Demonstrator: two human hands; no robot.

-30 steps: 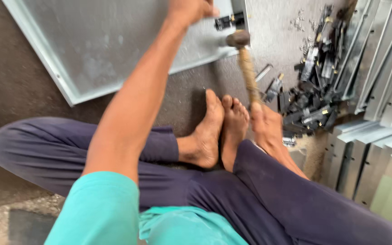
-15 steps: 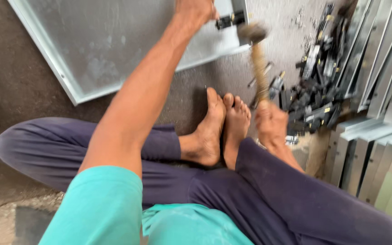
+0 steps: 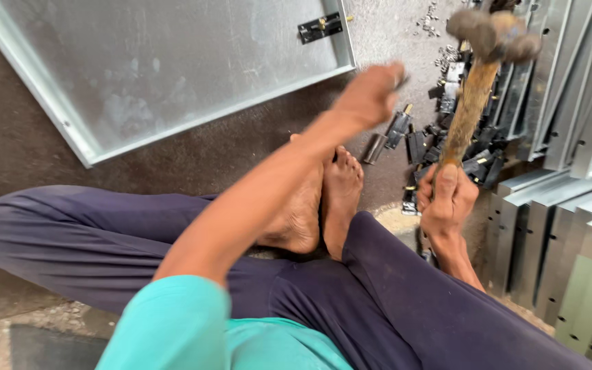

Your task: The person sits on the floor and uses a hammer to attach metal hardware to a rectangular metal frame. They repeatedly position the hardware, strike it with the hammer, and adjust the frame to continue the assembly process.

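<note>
In the head view, a hammer with a worn wooden handle and dark metal head [image 3: 474, 96] is gripped low on the handle by the right hand [image 3: 447, 202], fingers wrapped shut around the wood, the head raised near the top edge of the picture. The left hand [image 3: 371, 96] is held above the floor with its fingers pinched together on something small and dark, too blurred to identify. Judging from this, a hammering stroke appears to be in hand; the following move would call for the small part to be set in place before the hammer is brought down, with fingers kept aside.

A large grey sheet-metal panel with a folded rim [image 3: 173, 75] lies flat on the floor, a black latch with brass pins [image 3: 320, 27] fixed near its far corner. A heap of loose black latches [image 3: 447, 137] lies between the bare feet [image 3: 323, 199] and stacked grey metal channels [image 3: 563, 205]. The crossed legs crowd the working space.
</note>
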